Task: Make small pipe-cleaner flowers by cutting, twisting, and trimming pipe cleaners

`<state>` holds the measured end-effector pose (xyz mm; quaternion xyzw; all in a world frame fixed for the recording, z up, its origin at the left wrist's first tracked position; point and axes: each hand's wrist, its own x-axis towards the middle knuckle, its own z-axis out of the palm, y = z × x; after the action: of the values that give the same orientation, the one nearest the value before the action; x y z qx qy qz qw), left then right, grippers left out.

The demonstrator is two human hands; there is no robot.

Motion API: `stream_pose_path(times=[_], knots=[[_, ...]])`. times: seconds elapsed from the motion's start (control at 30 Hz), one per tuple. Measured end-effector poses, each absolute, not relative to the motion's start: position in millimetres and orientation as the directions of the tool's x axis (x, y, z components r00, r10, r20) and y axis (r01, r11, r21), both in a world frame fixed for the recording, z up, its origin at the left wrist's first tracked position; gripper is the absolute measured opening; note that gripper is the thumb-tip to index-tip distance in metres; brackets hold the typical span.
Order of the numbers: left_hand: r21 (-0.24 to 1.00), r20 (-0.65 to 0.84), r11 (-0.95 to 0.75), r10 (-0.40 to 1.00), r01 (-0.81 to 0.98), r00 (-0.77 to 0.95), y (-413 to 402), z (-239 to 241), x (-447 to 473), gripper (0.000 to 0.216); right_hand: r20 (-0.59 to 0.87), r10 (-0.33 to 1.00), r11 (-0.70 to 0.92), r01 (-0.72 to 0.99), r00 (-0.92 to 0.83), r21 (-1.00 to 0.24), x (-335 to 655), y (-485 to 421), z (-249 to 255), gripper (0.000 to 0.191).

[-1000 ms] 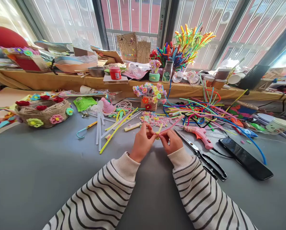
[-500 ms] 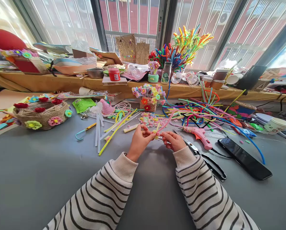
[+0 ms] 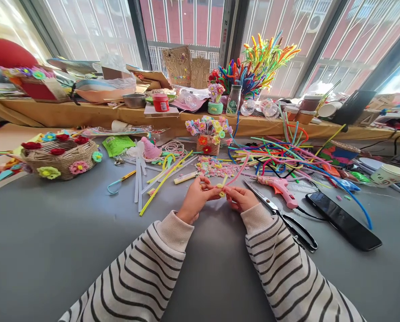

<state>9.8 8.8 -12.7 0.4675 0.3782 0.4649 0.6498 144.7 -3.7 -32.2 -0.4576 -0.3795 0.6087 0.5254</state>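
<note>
Fingertips of my left hand (image 3: 200,196) pinch a small yellow looped piece of pipe cleaner (image 3: 222,188), with one yellow end sticking up. My right hand (image 3: 242,197) is closed on a pink pipe cleaner (image 3: 240,172), which rises from the fingertips and leans right. The two hands nearly meet over the grey table, and the pink stem touches or crosses the yellow loops. Just right of my right hand lie large black-handled scissors (image 3: 295,228) and a pink hot glue gun (image 3: 283,190). A cream glue-stick-like tube (image 3: 185,177) lies beyond my left hand.
A twine basket with flowers (image 3: 67,163) stands at left. Yellow pipe cleaners (image 3: 164,184) and clear glue sticks (image 3: 137,181) lie left of centre. Pastel bits (image 3: 216,166) and a flower pot (image 3: 208,143) sit ahead. Right are tangled pipe cleaners (image 3: 273,156) and a phone (image 3: 343,221).
My hands have drawn closer together around the yellow loops. The pink pipe cleaner has shifted slightly right with its lower end nearer the loops. The whole view has moved a little.
</note>
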Motion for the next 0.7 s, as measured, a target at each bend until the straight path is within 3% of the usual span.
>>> stream_pose_path(times=[0.13, 0.37, 0.43, 0.53, 0.6, 0.7], knots=[[0.939, -0.107, 0.182, 0.961, -0.293, 0.255, 9, -11, 9, 0.035, -0.192, 0.978, -0.209, -0.441, -0.084, -0.873, 138, -6, -33, 0.021], [0.921, -0.150, 0.243, 0.942, -0.303, 0.298, 8, -7, 9, 0.034, -0.237, 0.969, -0.244, -0.480, -0.077, -0.843, 136, -8, -29, 0.029], [0.925, -0.144, 0.229, 0.950, -0.304, 0.276, 8, -8, 9, 0.033, -0.183, 0.982, -0.185, -0.380, -0.041, -0.906, 135, -8, -30, 0.030], [0.946, -0.106, 0.167, 0.970, -0.278, 0.220, 9, -10, 10, 0.032, 0.039, 0.996, 0.043, -0.048, 0.083, -0.998, 131, -8, -32, 0.030], [0.956, -0.099, 0.150, 0.974, -0.252, 0.204, 10, -11, 10, 0.032, 0.200, 0.967, 0.171, 0.184, 0.156, -0.968, 128, -8, -36, 0.031], [0.959, -0.110, 0.160, 0.971, -0.235, 0.211, 11, -12, 10, 0.033, 0.311, 0.924, 0.221, 0.352, 0.224, -0.909, 126, -7, -42, 0.033]])
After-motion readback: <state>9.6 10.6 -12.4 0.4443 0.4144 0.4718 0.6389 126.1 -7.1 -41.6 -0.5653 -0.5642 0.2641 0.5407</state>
